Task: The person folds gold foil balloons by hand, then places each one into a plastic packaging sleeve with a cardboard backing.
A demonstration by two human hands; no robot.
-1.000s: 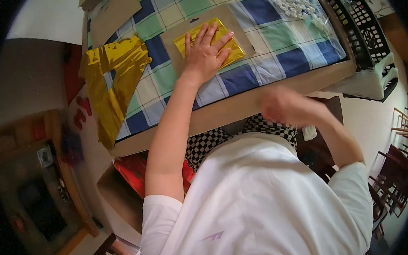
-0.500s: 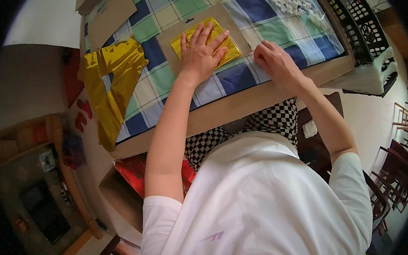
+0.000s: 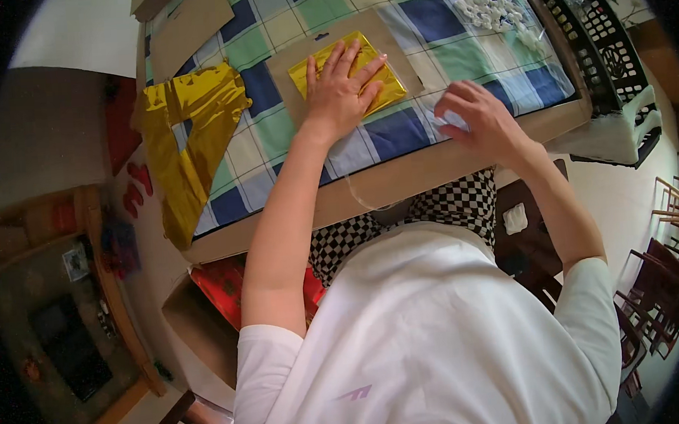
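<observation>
A folded square of gold foil (image 3: 389, 87) lies on a flat brown cardboard sheet (image 3: 283, 72) with a small hang slot at its far edge. My left hand (image 3: 337, 90) rests on the foil, palm down and fingers spread, covering its middle. To the right of the sheet, my right hand (image 3: 477, 118) hovers over the table's near edge. Its fingers are curled and the thumb stands apart, with nothing visible between them. A thin clear strip (image 3: 356, 198) hangs over the table edge below my left wrist.
A large crumpled gold foil sheet (image 3: 195, 143) drapes over the table's left side. Cardboard pieces (image 3: 192, 34) lie at the far left. Small white pieces (image 3: 490, 8) are heaped at the far right, beside a black plastic basket (image 3: 598, 48). A checked cloth (image 3: 454, 57) covers the table.
My right hand has moved slightly right and its fingers have loosened from a closed curl. A thin clear strip now dangles at the near edge. My left hand stays on the foil.
</observation>
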